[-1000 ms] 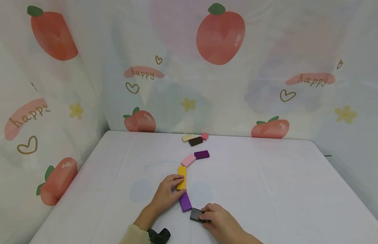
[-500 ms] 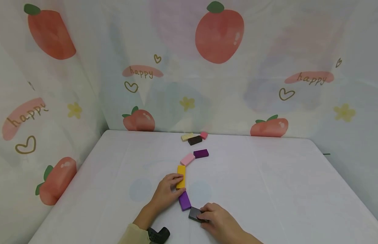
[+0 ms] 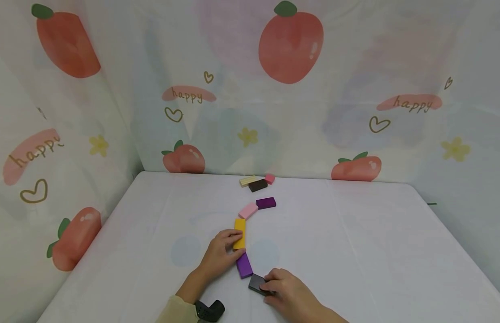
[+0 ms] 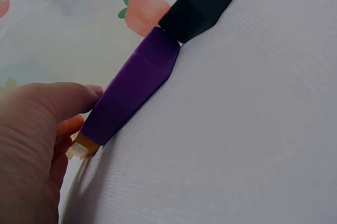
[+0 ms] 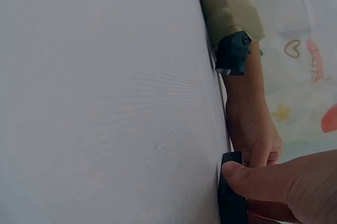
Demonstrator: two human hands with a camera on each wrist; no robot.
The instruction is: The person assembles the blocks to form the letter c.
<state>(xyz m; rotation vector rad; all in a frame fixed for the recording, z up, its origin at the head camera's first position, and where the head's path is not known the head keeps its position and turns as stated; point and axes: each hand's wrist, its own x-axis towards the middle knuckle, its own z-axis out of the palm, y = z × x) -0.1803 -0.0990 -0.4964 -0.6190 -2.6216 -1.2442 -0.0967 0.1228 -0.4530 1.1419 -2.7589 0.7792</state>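
Observation:
A curved row of blocks lies on the white table. My left hand (image 3: 220, 252) touches the yellow block (image 3: 240, 226) with its fingers, its thumb set where that block meets the purple block (image 3: 244, 266). The left wrist view shows this thumb against the purple block's side. With thumb and fingers my right hand (image 3: 288, 289) pinches a dark grey block (image 3: 256, 283), whose right end is hidden under the fingers. In the left wrist view, the grey block's (image 4: 202, 8) corner is right at the purple block's end. Farther along sit a pink block (image 3: 248, 210) and a dark purple block (image 3: 266, 203).
At the table's (image 3: 354, 251) back edge lie a cream block (image 3: 247, 181), a dark brown block (image 3: 258, 185) and a coral block (image 3: 269, 179). A patterned cloth (image 3: 298, 121) hangs behind. A black wrist device (image 3: 210, 311) is on the left sleeve.
My right hand has shifted the dark grey block slightly left, along the purple block's near end. The left hand stays in place; the head view has tilted a little.

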